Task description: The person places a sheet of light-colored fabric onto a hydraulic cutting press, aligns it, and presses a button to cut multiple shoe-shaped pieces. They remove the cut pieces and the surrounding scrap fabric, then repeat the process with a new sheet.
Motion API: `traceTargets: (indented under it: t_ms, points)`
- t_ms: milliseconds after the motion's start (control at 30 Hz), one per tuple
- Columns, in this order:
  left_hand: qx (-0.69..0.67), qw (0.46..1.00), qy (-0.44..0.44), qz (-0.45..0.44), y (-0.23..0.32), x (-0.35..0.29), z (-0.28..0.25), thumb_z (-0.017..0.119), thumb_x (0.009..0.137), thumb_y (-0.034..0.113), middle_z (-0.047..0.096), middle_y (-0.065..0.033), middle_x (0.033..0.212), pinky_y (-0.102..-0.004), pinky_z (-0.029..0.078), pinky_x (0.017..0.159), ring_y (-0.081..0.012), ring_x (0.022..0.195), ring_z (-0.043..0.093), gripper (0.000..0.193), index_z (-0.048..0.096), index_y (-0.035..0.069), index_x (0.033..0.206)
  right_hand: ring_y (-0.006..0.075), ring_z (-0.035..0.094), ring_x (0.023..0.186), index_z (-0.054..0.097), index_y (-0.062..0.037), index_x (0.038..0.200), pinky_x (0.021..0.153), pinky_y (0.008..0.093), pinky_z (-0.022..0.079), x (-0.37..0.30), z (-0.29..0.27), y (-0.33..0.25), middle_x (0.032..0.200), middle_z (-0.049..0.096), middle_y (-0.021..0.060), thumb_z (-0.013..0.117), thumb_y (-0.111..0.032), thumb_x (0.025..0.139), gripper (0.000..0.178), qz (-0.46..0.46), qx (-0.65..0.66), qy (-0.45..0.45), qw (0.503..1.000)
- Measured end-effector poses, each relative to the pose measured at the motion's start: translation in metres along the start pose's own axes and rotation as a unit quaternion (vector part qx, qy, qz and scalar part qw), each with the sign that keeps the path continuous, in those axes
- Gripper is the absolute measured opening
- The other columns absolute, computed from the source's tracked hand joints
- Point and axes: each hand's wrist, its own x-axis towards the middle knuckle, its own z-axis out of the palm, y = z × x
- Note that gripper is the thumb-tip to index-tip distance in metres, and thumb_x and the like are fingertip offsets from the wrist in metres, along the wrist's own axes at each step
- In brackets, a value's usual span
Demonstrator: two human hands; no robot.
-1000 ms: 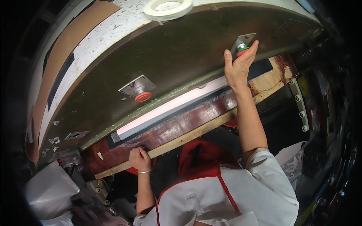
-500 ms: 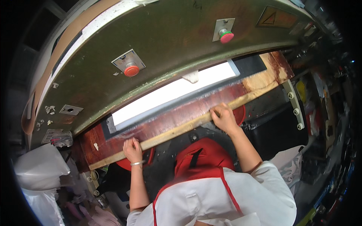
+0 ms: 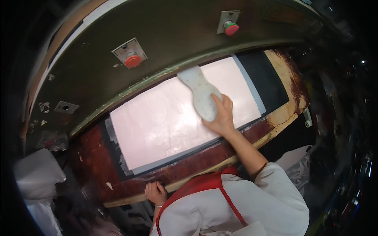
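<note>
A white, sole-shaped plate (image 3: 204, 91) with small dark spots lies on a pale pink sheet (image 3: 157, 126). My right hand (image 3: 221, 118) grips its near end, thumb on one side and fingers on the other. Under the sheet are a light-blue layer and a black mat (image 3: 264, 78), all on a dark red wooden board (image 3: 92, 161). At the board's front edge, my left hand (image 3: 155, 192) has its fingers curled over the wood.
A green machine housing (image 3: 177, 35) spans the back, bearing a red push button (image 3: 132, 60) and a pink-red one with a green collar (image 3: 231, 28). Clear plastic bags (image 3: 39, 173) sit at the left. Grey-white patterned material (image 3: 295, 163) is at the right.
The board has come out toward me, showing more of the sheet and the plate. My right hand has left the board's edge and taken hold of the plate; my left stays at the edge.
</note>
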Motion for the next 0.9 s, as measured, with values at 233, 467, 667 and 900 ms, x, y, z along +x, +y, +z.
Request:
traceTargets:
  t_ms: [233, 467, 667, 900]
  points:
    - [-0.023, 0.996, -0.078, 0.025, -0.006, -0.052, -0.01, 0.06, 0.079, 0.014, 0.047, -0.0114, 0.072, -0.0415, 0.035, 0.062, -0.0321, 0.071, 0.049, 0.007, 0.06, 0.008, 0.076, 0.0261, 0.052, 0.11, 0.044, -0.006, 0.127, 0.094, 0.0363, 0.043, -0.021, -0.07, -0.015, 0.12, 0.052, 0.0162, 0.083, -0.006, 0.056, 0.082, 0.221, 0.355, -0.082, 0.905]
    - [-0.022, 0.996, -0.071, 0.048, -0.005, -0.056, -0.007, 0.059, 0.079, 0.013, 0.047, -0.0113, 0.073, -0.0414, 0.034, 0.062, -0.0319, 0.072, 0.049, 0.006, 0.061, 0.008, 0.079, 0.0386, 0.035, 0.125, 0.042, -0.005, 0.129, 0.105, 0.0445, 0.032, -0.031, -0.101, 0.026, 0.128, 0.042, 0.0223, 0.081, -0.012, 0.053, 0.086, 0.086, -0.023, -0.007, 0.996]
    - [0.014, 0.995, -0.099, -0.004, -0.003, -0.042, -0.01, 0.058, 0.078, 0.018, 0.044, -0.0122, 0.068, -0.0415, 0.032, 0.06, -0.0319, 0.068, 0.048, 0.014, 0.059, 0.007, 0.071, 0.0398, 0.035, 0.125, 0.032, -0.0018, 0.138, 0.106, 0.0438, 0.031, -0.02, -0.075, 0.061, 0.131, 0.039, 0.023, 0.081, -0.012, 0.053, 0.098, 0.042, -0.008, 0.02, 0.999]
    - [0.122, 0.989, -0.052, 0.064, -0.021, -0.005, -0.01, 0.046, 0.091, 0.028, 0.056, -0.0084, 0.065, -0.0403, 0.046, 0.059, -0.0305, 0.063, 0.055, 0.031, 0.06, 0.009, 0.071, 0.0477, 0.018, 0.135, 0.014, 0.0001, 0.145, 0.113, 0.0492, 0.019, 0.055, -0.069, 0.066, 0.144, 0.017, 0.0325, 0.082, -0.034, 0.065, 0.111, 0.08, 0.055, -0.011, 0.995]
